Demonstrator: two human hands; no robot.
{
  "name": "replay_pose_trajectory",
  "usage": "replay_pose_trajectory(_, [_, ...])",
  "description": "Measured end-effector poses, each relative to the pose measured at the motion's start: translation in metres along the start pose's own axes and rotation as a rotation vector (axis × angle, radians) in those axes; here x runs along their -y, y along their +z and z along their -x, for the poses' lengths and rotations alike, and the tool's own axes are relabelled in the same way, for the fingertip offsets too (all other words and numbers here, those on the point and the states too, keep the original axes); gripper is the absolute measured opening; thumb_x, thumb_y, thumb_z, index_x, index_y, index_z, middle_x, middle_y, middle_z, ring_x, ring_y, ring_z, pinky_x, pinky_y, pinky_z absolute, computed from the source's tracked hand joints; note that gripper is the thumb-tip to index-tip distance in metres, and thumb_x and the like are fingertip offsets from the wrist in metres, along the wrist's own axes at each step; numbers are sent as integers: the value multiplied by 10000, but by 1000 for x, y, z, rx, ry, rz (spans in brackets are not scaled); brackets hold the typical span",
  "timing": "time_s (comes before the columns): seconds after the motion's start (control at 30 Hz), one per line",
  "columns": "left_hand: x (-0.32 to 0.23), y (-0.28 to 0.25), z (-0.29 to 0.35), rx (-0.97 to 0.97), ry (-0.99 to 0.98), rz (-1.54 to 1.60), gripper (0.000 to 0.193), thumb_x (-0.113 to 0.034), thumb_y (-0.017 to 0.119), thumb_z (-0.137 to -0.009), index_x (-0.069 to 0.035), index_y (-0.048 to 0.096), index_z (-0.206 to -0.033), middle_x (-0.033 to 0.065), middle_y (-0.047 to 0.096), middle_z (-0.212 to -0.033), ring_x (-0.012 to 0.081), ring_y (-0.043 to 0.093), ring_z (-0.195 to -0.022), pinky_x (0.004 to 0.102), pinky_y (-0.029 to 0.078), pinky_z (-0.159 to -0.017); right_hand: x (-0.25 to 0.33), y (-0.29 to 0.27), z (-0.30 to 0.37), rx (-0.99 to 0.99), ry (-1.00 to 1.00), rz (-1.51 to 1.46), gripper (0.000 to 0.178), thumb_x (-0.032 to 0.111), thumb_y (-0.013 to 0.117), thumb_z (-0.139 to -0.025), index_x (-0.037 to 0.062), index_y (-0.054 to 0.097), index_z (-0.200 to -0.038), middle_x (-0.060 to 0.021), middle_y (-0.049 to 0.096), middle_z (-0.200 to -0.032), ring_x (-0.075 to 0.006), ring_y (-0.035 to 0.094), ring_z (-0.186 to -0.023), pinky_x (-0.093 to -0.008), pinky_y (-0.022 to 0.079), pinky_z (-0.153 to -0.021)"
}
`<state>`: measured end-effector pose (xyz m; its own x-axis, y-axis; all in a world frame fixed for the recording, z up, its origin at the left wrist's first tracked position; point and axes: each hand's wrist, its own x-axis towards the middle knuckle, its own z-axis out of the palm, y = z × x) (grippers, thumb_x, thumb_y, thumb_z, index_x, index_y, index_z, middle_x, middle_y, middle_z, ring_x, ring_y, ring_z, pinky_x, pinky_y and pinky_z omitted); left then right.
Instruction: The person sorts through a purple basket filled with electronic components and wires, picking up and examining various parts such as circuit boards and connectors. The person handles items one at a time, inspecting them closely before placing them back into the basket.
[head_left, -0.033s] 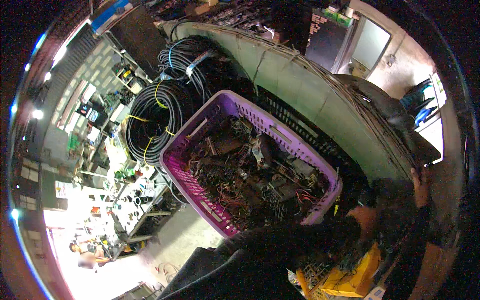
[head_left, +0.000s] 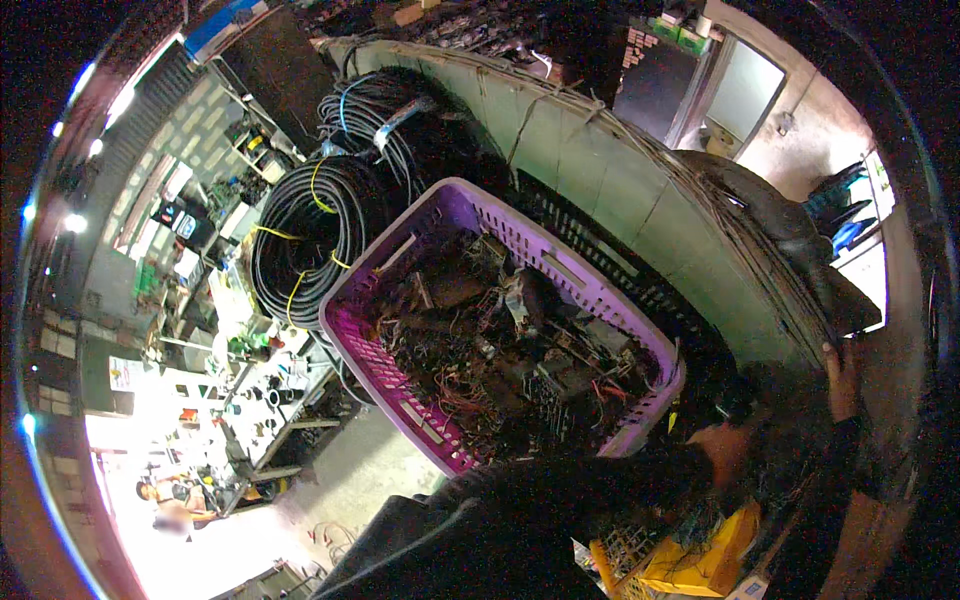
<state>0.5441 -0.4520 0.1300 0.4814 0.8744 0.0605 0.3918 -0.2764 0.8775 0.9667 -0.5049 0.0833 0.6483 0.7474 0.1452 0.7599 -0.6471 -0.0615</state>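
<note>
My left arm reaches across to the right, and my left hand [head_left: 725, 450] is over a dark heap of wires and scrap [head_left: 770, 470]. Motion blur and shadow hide its fingers and anything in them. My right hand [head_left: 843, 380] is at the right, with fingers stretched up against the end of the pale green panel's top edge [head_left: 800, 335]. Left of my hands is a large purple plastic basket [head_left: 560, 262], filled with tangled wires and dark scrap parts [head_left: 490, 345]. Below my left hand lies a yellow plastic piece [head_left: 705, 565], partly covered by wires.
Coils of black hose or cable [head_left: 265, 265] with yellow ties stand beyond the basket. A dark crate [head_left: 590, 245] is wedged between the basket and the panel. At far left, a person [head_left: 180, 495] is near a cluttered workbench [head_left: 300, 425]. A doorway [head_left: 745, 90] is at upper right.
My left hand has shifted slightly down and left over the dark heap. My right hand stays at the panel's edge, and the basket has not moved.
</note>
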Motion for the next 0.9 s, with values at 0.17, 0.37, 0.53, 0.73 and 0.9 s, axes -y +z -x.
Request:
replay_pose_trajectory(0.17, [94,-80,-37,500,-272,-324,394,-394,792,-751,-44,763,-929,220,727,-864,379,731,-807,504,598,-686,38,-28,23,45,-45,-275,720,516,563,-1020,40,438,-1545,-252,398,-1599,-412,355,-1491,-472,230,-1253])
replay_pose_trajectory(0.37, [166,-277,-128,-194,25,-98,405,-306,862,-784,-32,778,-1070,151,786,-931,202,747,-814,358,586,-769,69,-33,42,-108,-15,-178,682,511,539,-1031,54,468,-1533,-215,424,-1596,-386,393,-1473,-466,291,-1214])
replay_pose_trajectory(0.53, [122,-288,-241,-134,430,-117,416,-333,832,-752,-69,748,-1062,135,776,-943,250,752,-866,404,596,-810,72,-35,37,91,42,-346,663,533,523,-1035,27,533,-1463,-207,539,-1476,-359,501,-1359,-470,374,-1145])
replay_pose_trajectory(0.73, [88,-265,-315,199,563,-696,600,-287,814,-731,-70,699,-1278,219,657,-1328,397,639,-1211,484,547,-952,22,-26,45,0,-90,-280,647,526,500,-1049,21,538,-1451,-237,531,-1473,-394,499,-1362,-469,394,-1134])
replay_pose_trajectory(0.9, [71,-254,-323,535,719,-1005,501,-280,791,-730,-110,740,-1199,169,713,-1204,354,676,-1118,484,551,-901,22,-33,30,-113,-234,154,617,484,548,-1042,18,538,-1446,-247,558,-1448,-393,519,-1352,-453,394,-1149])
